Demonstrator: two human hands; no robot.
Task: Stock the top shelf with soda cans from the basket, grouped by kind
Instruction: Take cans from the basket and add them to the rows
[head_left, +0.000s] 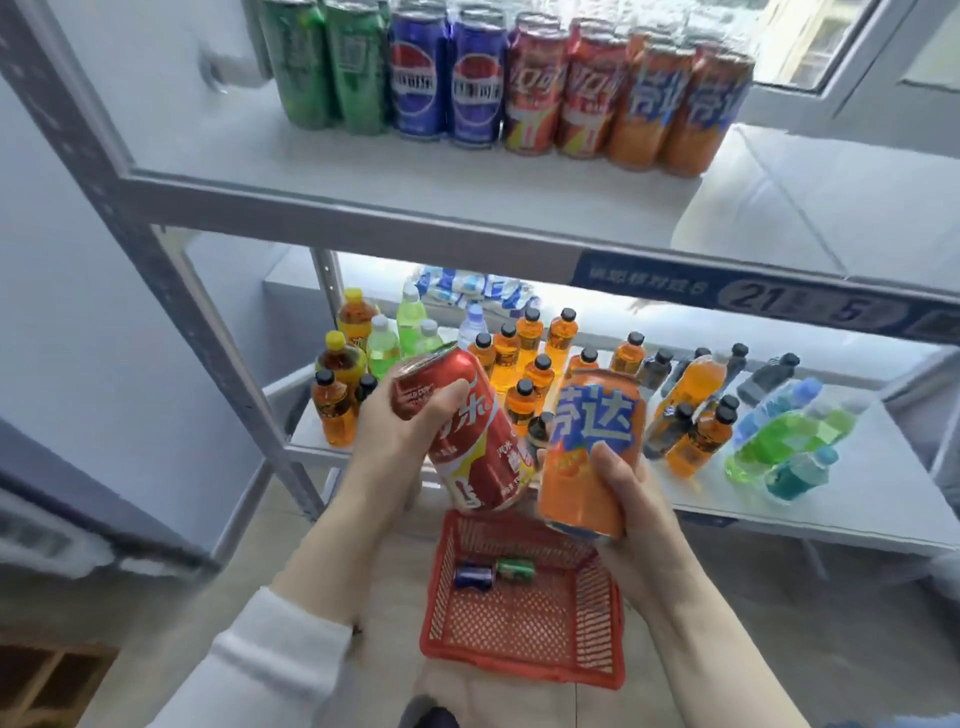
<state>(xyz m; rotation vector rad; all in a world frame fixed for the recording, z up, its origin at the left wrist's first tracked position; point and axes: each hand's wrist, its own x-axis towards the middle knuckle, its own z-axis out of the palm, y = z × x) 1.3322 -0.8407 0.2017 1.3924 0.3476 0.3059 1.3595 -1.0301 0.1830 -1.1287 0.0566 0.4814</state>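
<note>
a red basket (519, 656) on the floor holds a blue can (474, 576) and what looks like a green can (516, 569). above it the left hand (395, 441) has its fingers wrapped round a tilted red can (467, 431), the right hand (631, 501) round an orange can (587, 457), both hiding some bottles (524, 343) on the lower shelf (857, 499). on the top shelf (363, 171) stand shelved cans (478, 78), green, blue, red, orange, grouped by colour

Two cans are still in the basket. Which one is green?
The green can is the right-hand one of the pair in the red basket, lying on its side. Its neighbour to the left is the blue can.
</note>
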